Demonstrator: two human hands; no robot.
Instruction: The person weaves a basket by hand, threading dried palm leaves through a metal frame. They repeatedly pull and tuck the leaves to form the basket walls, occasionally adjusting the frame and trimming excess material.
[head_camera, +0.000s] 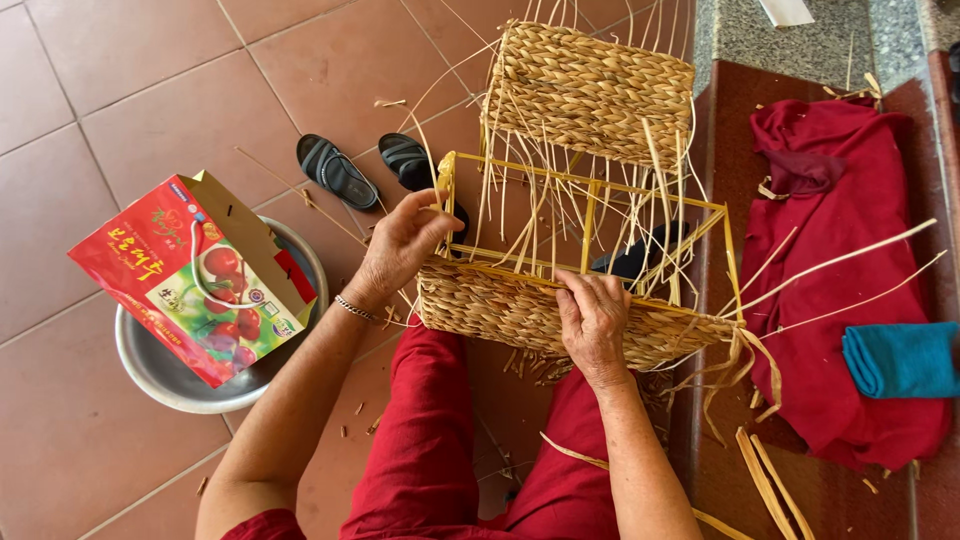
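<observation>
Our left hand (400, 245) pinches the woven basket frame's (585, 240) corner, right hand (592, 315) grips its near rim — long axis sideways, mouth upward; sandals (340, 172) and red box (190, 275) alongside.

One half-woven straw basket (580, 200) sits in the middle. Two black sandals (337, 171) lie far left. One red paper bag (190, 275) rests in one metal bowl (160, 375), near left. One red cloth (840, 260) and one blue cloth (900, 360) lie right.
</observation>
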